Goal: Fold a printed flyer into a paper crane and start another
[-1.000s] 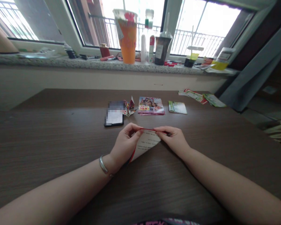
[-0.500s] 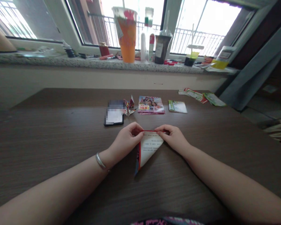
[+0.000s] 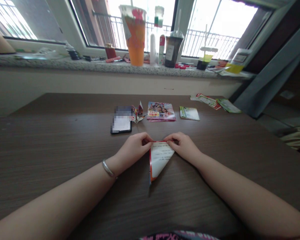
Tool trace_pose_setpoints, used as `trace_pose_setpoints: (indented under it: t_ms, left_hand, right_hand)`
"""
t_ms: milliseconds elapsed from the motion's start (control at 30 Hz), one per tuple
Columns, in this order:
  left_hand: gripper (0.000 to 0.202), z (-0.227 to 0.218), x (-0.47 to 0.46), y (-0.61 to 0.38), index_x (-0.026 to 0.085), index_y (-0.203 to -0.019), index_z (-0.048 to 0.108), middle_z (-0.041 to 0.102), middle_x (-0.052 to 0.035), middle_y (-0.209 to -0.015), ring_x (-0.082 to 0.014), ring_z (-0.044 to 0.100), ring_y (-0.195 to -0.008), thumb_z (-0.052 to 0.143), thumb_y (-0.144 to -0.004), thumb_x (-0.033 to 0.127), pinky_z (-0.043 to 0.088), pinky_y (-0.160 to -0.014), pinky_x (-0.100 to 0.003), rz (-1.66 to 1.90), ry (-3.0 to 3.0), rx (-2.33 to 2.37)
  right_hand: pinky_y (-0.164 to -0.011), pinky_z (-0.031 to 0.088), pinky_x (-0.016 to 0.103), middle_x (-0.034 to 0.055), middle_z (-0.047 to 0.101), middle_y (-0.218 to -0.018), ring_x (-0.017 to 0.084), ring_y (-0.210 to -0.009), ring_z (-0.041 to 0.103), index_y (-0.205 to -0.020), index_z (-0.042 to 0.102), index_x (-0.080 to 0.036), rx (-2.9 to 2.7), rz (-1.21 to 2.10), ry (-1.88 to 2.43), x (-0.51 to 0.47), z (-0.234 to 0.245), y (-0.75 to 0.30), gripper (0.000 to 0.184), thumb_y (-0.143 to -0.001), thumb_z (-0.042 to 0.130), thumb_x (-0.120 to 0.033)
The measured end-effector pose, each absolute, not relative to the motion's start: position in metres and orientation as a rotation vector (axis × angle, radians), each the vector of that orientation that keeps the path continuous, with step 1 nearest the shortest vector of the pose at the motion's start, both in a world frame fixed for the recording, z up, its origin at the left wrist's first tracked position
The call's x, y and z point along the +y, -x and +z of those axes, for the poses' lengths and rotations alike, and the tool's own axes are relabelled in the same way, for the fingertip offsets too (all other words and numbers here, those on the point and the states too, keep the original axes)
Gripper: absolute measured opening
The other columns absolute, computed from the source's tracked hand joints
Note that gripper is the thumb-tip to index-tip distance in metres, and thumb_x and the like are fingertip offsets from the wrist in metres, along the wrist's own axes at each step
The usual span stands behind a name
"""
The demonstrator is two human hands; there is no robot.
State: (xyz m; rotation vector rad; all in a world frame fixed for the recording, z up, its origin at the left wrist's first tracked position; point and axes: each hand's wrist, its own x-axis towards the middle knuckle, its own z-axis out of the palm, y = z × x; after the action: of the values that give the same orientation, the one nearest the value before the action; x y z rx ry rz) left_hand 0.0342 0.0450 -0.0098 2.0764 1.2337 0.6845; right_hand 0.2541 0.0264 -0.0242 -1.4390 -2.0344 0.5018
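A printed sheet of paper (image 3: 161, 158), folded into a triangle with its point towards me, is held up between both hands over the table. It has a pale face with lines of text and a red edge along the top and left. My left hand (image 3: 137, 145) pinches its upper left corner between thumb and fingers. At the upper right corner my right hand (image 3: 182, 145) pinches it the same way. Beyond my left hand lie a phone (image 3: 122, 124) and a folded paper figure (image 3: 138, 115).
A stack of colourful flyers (image 3: 161, 111) and a smaller stack of cards (image 3: 189, 113) lie farther back on the brown table (image 3: 65, 140). More printed papers (image 3: 215, 102) are at the back right. Cups, such as an orange one (image 3: 136, 40), and bottles stand on the windowsill (image 3: 97, 66).
The folded paper's lower point has swung slightly right and its coloured left side shows less. Both hands keep their pinch, nearly in place.
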Motion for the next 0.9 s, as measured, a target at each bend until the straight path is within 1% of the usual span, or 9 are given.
trace_pose_setpoints:
  t_ms: [100, 200, 267, 333, 433, 567, 700, 900]
  left_hand:
    - [0.011, -0.008, 0.046, -0.034, 0.017, -0.078, 0.067, 0.069, -0.0017, -0.077, -0.0153, 0.062, -0.071, 0.057, -0.079, 0.021, 0.045, -0.064, -0.025, 0.655, -2.149, 1.243]
    - [0.010, -0.007, 0.046, -0.034, 0.016, -0.076, 0.066, 0.067, -0.0024, -0.075, -0.0157, 0.061, -0.070, 0.057, -0.078, 0.018, 0.044, -0.063, -0.025, 0.627, -2.230, 1.269]
    - [0.009, -0.007, 0.046, -0.035, 0.016, -0.076, 0.065, 0.067, -0.0028, -0.075, -0.0161, 0.061, -0.071, 0.057, -0.078, 0.018, 0.043, -0.062, -0.026, 0.617, -2.262, 1.283]
    - [0.009, -0.007, 0.046, -0.035, 0.016, -0.076, 0.065, 0.067, -0.0029, -0.076, -0.0164, 0.061, -0.072, 0.057, -0.078, 0.017, 0.043, -0.063, -0.026, 0.614, -2.276, 1.289]
    - [0.008, -0.007, 0.046, -0.035, 0.016, -0.076, 0.064, 0.066, -0.0030, -0.077, -0.0163, 0.060, -0.072, 0.056, -0.079, 0.017, 0.043, -0.064, -0.026, 0.616, -2.282, 1.304]
    - [0.007, -0.006, 0.046, -0.034, 0.016, -0.075, 0.062, 0.065, -0.0027, -0.077, -0.0160, 0.059, -0.071, 0.056, -0.079, 0.015, 0.043, -0.063, -0.026, 0.599, -2.322, 1.303]
    - [0.008, -0.005, 0.043, -0.034, 0.016, -0.075, 0.059, 0.063, -0.0028, -0.077, -0.0158, 0.057, -0.070, 0.054, -0.080, 0.013, 0.043, -0.063, -0.026, 0.557, -2.446, 1.293]
    - [0.012, -0.007, 0.040, -0.035, 0.016, -0.076, 0.055, 0.061, -0.0042, -0.081, -0.0168, 0.057, -0.075, 0.048, -0.085, 0.012, 0.044, -0.069, -0.028, 0.469, -2.670, 1.265]
  right_hand:
    - [-0.079, 0.047, 0.034, 0.0035, 0.073, -0.087, 0.019, -0.086, 0.061, -0.089, 0.072, -0.021, -2.103, 0.395, 1.391, 0.026, -0.025, -0.255, 0.018, -0.082, 0.059, -0.012]
    - [-0.085, 0.045, 0.037, 0.0048, 0.071, -0.095, 0.020, -0.091, 0.059, -0.089, 0.072, -0.021, -2.162, 0.217, 1.274, 0.022, -0.022, -0.254, 0.016, -0.084, 0.059, -0.014]
    - [-0.086, 0.045, 0.037, 0.0052, 0.070, -0.099, 0.020, -0.093, 0.058, -0.092, 0.071, -0.021, -2.199, 0.123, 1.197, 0.016, -0.018, -0.252, 0.016, -0.085, 0.058, -0.015]
    - [-0.086, 0.044, 0.038, 0.0049, 0.070, -0.097, 0.020, -0.092, 0.058, -0.093, 0.071, -0.022, -2.261, 0.056, 1.146, 0.009, -0.014, -0.250, 0.015, -0.086, 0.058, -0.018]
    - [-0.083, 0.045, 0.035, 0.0044, 0.071, -0.094, 0.019, -0.089, 0.058, -0.091, 0.070, -0.021, -2.402, 0.049, 1.033, 0.000, -0.009, -0.247, 0.014, -0.087, 0.057, -0.021]
    - [-0.085, 0.045, 0.034, 0.0042, 0.071, -0.095, 0.019, -0.091, 0.059, -0.093, 0.070, -0.021, -2.498, 0.023, 1.036, -0.005, -0.008, -0.244, 0.014, -0.089, 0.056, -0.022]
    - [-0.081, 0.046, 0.033, 0.0046, 0.071, -0.095, 0.018, -0.087, 0.059, -0.092, 0.070, -0.021, -2.546, -0.003, 1.052, -0.003, -0.009, -0.243, 0.017, -0.091, 0.054, -0.024]
    - [-0.080, 0.045, 0.033, 0.0051, 0.070, -0.094, 0.019, -0.087, 0.059, -0.090, 0.070, -0.021, -2.593, -0.055, 1.074, -0.005, -0.007, -0.240, 0.022, -0.093, 0.049, -0.025]
